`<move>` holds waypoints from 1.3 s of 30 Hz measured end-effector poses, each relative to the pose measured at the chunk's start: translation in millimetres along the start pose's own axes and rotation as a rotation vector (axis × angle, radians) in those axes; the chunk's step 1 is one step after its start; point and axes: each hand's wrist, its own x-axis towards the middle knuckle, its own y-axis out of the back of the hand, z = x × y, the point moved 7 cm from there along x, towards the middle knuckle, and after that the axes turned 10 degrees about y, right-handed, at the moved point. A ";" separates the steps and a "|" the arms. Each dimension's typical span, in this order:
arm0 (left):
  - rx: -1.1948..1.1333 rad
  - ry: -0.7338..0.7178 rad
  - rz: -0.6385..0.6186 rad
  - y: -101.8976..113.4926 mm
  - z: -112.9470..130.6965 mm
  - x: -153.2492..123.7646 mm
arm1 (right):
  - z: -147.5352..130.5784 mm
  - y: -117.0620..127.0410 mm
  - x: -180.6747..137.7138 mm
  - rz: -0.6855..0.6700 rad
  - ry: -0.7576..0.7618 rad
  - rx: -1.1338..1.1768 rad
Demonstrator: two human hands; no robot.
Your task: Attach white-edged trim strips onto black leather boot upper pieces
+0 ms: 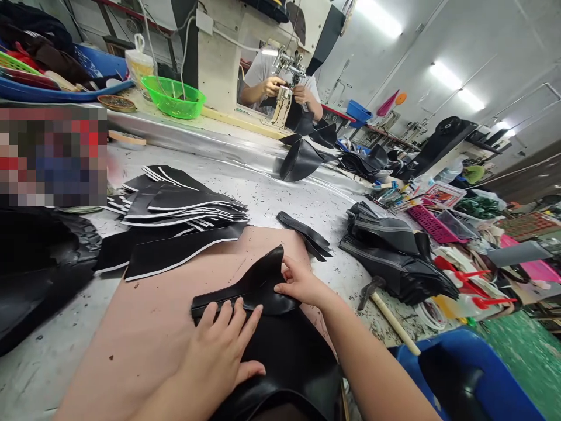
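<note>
Here the left hand [223, 345] lies open and flat on a black leather piece [256, 286], right hand [300, 283] pinching its edge.

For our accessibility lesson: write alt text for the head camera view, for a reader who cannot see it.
A person's left hand presses flat on a black leather piece on a pink mat, while the right hand pinches its folded edge. Stacked black cut pieces lie behind; a hammer lies to the right.

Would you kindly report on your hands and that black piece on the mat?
Left hand flat, pressing black leather piece. Right hand pinching its edge. Hammer lies right, clear of both.
</note>
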 end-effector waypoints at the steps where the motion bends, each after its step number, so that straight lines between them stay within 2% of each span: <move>1: 0.012 -0.006 0.003 -0.1 1.7 0.8 | -1.3 1.1 -0.8 0.025 0.001 -0.028; 5: -0.008 -0.062 0.057 -0.3 11.1 2.9 | 2.8 14.3 -10.6 0.140 -0.015 -0.102; 11: -0.025 -0.099 0.071 -8.1 17.2 5.3 | 31.8 24.0 -39.7 0.054 -0.091 0.055; 17: 0.009 -0.120 0.105 -8.7 24.6 8.2 | 40.7 20.9 -47.6 0.112 -0.089 0.073; 21: 0.033 -0.101 0.114 -4.8 26.2 10.3 | 40.7 18.8 -47.1 0.125 -0.117 -0.038; 25: 0.029 -0.106 0.118 -1.7 24.9 12.1 | 23.1 24.3 -48.3 0.155 -0.095 -0.253; 28: -0.009 -0.096 0.129 -2.9 21.8 12.3 | 5.8 17.0 -53.0 0.171 -0.021 -0.398; 30: -0.053 -0.069 0.128 -4.5 18.1 10.4 | -4.4 -0.2 -60.1 0.145 0.121 -0.556; 33: -0.121 -0.020 0.136 -1.8 7.2 2.7 | -12.7 -33.2 -82.2 0.128 0.427 -0.922; 35: -0.137 0.037 0.153 4.9 -10.6 -3.3 | -11.6 -47.2 -99.2 0.147 0.581 -1.094; 37: -0.127 0.172 0.140 12.3 -44.8 -6.7 | -11.4 -52.2 -108.4 0.136 0.671 -1.170; 39: -0.105 0.356 0.131 21.9 -91.7 -8.6 | -18.2 -51.3 -105.4 0.081 0.694 -1.179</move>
